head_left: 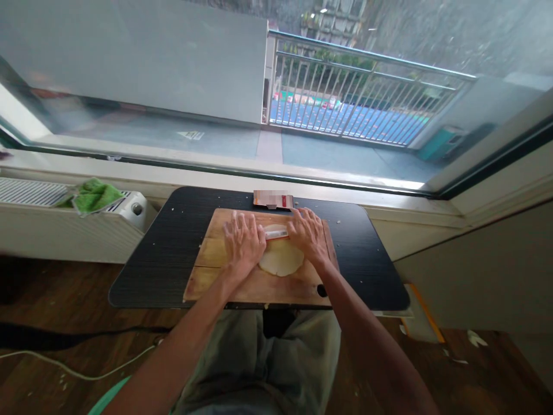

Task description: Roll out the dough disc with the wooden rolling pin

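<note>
A thin, flattened round of pale dough (pixel 281 260) lies on the wooden cutting board (pixel 211 249). Across its far part sits a white tube (pixel 275 234) with a printed label and an orange-red edge, used like a rolling pin. My left hand (pixel 244 241) is closed over the tube's left end, fingers curled forward. At the right end, my right hand (pixel 307 235) grips it the same way. Both palms face down, and the tube's ends are hidden under them. Some dough shows beyond the tube.
The board rests on a small black table (pixel 151 253) dotted with crumbs. Behind the board lies a small box (pixel 273 199). A green cloth (pixel 95 196) drapes over the radiator (pixel 64 225) at left. The window sill (pixel 207 180) borders the far edge; a pale cable (pixel 86 377) crosses the floor.
</note>
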The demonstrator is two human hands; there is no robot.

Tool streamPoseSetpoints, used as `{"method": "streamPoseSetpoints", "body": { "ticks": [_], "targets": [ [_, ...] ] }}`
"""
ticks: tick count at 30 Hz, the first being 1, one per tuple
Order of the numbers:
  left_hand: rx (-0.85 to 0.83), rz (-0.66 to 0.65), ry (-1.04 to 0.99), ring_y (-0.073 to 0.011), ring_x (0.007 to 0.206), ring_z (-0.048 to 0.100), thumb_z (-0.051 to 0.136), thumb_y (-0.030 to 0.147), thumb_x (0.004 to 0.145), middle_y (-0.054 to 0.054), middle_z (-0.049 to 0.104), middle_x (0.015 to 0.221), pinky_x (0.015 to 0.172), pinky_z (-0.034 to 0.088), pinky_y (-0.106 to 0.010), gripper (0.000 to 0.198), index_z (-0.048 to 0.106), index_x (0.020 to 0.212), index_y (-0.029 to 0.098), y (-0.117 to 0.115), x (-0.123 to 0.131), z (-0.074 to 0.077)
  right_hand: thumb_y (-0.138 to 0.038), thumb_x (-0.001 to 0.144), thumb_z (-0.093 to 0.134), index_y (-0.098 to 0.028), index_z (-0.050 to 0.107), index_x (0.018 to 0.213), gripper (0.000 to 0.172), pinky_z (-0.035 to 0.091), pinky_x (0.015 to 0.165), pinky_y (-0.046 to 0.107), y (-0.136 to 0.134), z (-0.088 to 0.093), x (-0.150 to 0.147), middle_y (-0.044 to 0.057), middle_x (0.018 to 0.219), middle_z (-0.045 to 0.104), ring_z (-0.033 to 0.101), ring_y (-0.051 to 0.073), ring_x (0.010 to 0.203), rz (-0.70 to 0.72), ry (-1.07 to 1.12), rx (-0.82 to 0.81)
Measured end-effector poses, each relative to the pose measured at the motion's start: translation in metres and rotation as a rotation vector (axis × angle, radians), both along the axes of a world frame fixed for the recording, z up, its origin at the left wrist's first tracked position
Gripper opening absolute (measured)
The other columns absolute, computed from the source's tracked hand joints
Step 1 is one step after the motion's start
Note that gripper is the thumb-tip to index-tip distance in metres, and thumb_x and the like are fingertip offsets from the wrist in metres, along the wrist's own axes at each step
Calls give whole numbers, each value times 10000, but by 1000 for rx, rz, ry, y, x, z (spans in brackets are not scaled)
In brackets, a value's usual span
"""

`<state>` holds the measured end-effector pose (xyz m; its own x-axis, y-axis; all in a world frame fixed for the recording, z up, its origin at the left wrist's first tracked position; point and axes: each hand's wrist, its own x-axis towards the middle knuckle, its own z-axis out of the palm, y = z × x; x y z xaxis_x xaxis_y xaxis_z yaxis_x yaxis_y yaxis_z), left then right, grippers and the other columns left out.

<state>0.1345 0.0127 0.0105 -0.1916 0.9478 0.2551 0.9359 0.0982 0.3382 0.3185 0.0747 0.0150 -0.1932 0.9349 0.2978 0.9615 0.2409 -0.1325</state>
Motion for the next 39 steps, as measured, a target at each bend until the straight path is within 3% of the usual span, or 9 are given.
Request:
{"method": "streamPoseSetpoints", "body": {
  "ticks": [4, 7, 15, 19, 27, 33, 39],
  "targets": [
    [15, -43, -9, -425, 1683, 375, 421, 358, 1111, -226, 559, 1700, 1336, 301, -715, 556, 619, 1595, 170, -16, 0, -1, -272, 1088, 518, -169, 683, 1512, 466, 423, 1238, 458, -20, -7, 4, 158, 1534, 712, 568, 315, 1492, -5, 27, 1],
    [33, -72, 24, -418, 1665, 404, 430, 362, 1112, -213, 576, 1688, 1323, 328, -694, 536, 634, 1579, 195, -13, -3, -1, -273, 1083, 519, -137, 680, 1513, 479, 409, 1252, 459, -22, -10, 4, 170, 1544, 708, 570, 318, 1497, -14, 33, 12],
    [27, -21, 3, -418, 1662, 393, 421, 407, 1121, -215, 602, 1640, 1320, 322, -699, 506, 675, 1509, 206, 36, -11, 0, -289, 1052, 551, -198, 657, 1537, 505, 472, 1124, 453, 9, 2, -4, 149, 1462, 747, 633, 329, 1316, -43, 40, -17],
    [2, -33, 17, -431, 1629, 414, 403, 440, 1120, -236, 603, 1607, 1284, 366, -710, 529, 673, 1502, 192, 58, -16, 1, -313, 1044, 566, -216, 645, 1543, 514, 454, 1132, 469, 30, 9, -8, 139, 1471, 738, 616, 341, 1319, -21, 45, -38],
    [-84, -31, 61, -454, 1557, 487, 341, 417, 1124, -278, 617, 1568, 1204, 439, -712, 543, 700, 1437, 157, 81, -21, 8, -360, 1066, 548, -250, 652, 1524, 483, 450, 1105, 483, 57, 3, -12, 132, 1459, 737, 602, 346, 1306, -4, 60, -42],
    [-157, -43, 63, -437, 1646, 397, 392, 403, 1093, -256, 576, 1651, 1269, 384, -728, 535, 712, 1452, 169, 72, -18, 7, -364, 1056, 570, -236, 624, 1572, 534, 439, 1168, 478, 40, 7, -11, 130, 1498, 718, 599, 336, 1345, -42, 32, -68],
    [-104, -28, 57, -431, 1680, 363, 366, 363, 1096, -251, 562, 1684, 1302, 334, -756, 549, 731, 1444, 145, 41, -8, 7, -319, 1085, 524, -203, 662, 1537, 487, 469, 1159, 434, 8, 7, -6, 136, 1536, 710, 613, 312, 1374, -51, 3, -66]
  ]
}}
